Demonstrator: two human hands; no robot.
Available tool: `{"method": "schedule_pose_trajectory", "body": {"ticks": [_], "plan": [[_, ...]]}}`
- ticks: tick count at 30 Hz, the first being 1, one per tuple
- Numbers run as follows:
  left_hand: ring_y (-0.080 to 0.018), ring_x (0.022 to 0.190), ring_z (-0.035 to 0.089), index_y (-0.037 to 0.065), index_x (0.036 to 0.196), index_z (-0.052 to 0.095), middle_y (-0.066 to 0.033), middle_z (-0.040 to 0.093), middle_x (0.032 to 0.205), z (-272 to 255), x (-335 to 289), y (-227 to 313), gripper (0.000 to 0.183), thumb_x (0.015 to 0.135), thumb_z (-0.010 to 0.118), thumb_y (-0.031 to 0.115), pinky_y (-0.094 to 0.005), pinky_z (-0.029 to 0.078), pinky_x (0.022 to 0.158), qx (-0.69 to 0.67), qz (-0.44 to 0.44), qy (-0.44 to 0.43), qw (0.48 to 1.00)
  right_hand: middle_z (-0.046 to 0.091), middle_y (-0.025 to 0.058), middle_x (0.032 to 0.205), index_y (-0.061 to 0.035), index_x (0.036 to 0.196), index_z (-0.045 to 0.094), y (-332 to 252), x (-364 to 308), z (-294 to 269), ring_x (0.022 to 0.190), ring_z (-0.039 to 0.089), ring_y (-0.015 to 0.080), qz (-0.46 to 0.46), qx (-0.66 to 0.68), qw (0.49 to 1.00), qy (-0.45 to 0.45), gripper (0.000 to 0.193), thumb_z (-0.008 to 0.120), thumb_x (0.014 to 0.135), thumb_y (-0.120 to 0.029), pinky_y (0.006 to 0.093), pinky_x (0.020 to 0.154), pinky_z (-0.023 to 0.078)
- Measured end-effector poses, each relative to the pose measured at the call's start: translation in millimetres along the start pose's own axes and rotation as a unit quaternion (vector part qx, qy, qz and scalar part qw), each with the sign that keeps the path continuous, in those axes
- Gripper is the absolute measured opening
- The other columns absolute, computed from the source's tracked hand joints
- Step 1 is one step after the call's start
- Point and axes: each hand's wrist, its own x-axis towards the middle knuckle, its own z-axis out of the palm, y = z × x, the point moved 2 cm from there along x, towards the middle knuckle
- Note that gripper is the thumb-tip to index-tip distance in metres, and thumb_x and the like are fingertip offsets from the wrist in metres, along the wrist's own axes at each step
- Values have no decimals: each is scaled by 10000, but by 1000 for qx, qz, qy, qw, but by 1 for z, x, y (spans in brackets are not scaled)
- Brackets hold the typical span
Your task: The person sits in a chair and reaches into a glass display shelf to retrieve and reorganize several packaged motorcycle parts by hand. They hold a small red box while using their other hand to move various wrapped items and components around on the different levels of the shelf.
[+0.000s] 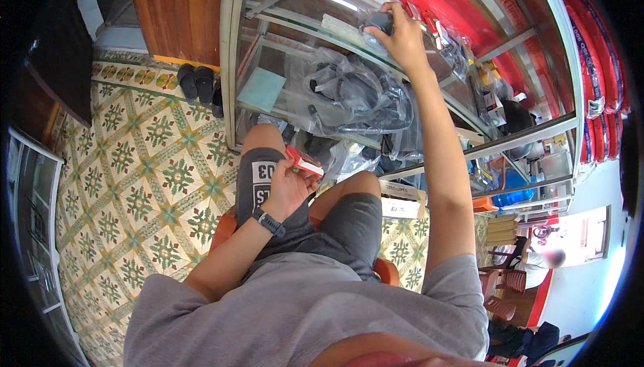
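My left hand [287, 191], with a dark watch on its wrist, is closed around a small red and white box [306, 164] above my lap. My right hand [404, 40] is stretched far forward to the upper shelf of a glass display cabinet [231, 52]. Its thumb and fingers are closed on a dark part in clear plastic wrap [380, 24], whose exact kind I cannot make out. Small red packages [436, 32] lie on the shelf just right of that hand. Below it, clear bags with black curved parts [376, 99] fill the lower shelf.
A pale blue-green sheet [262, 89] lies on the lower shelf. Dark sandals [196, 83] stand on the patterned tile floor [147, 166]. An open cardboard box [402, 203] is beside my knee. Stacked red packs [597, 65] rise at the right; a person [537, 263] sits farther back.
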Motion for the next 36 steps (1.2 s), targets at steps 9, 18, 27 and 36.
{"method": "schedule_pose_trajectory", "body": {"ticks": [9, 18, 27, 36], "plan": [[-211, 904, 581, 102, 1115, 524, -116, 588, 1116, -7, 1, 12, 367, 880, 495, 382, -324, 443, 776, 14, 48, 24, 998, 611, 31, 956, 1, 1075, 529, -85, -107, -22, 818, 550, 89, 236, 498, 831, 80, 362, 729, 779, -56, 227, 747, 452], [-208, 977, 597, 171, 1397, -26, -136, 551, 1121, 10, -4, 6, 793, 885, 580, 168, -353, 483, 815, 308, 191, 89, 928, 652, 107, 930, -15, 1033, 617, -148, -234, 16, 801, 631, 183, 246, 377, 891, -56, 278, 692, 765, -12, 277, 697, 483], [-215, 983, 589, 147, 1406, -27, -152, 521, 1139, 12, -4, 7, 826, 871, 598, 80, -326, 498, 847, 334, 232, 79, 910, 616, 137, 890, -5, 1012, 621, -162, -258, 11, 812, 621, 269, 239, 320, 905, -143, 301, 670, 718, 39, 332, 694, 482], [-217, 1024, 571, 228, 1425, 2, -165, 503, 1179, 9, -1, 9, 792, 891, 574, 105, -363, 501, 846, 202, 163, 81, 962, 601, 132, 929, -3, 971, 627, -163, -244, 5, 830, 611, 254, 219, 315, 923, -13, 267, 692, 713, 22, 317, 712, 477]]}}
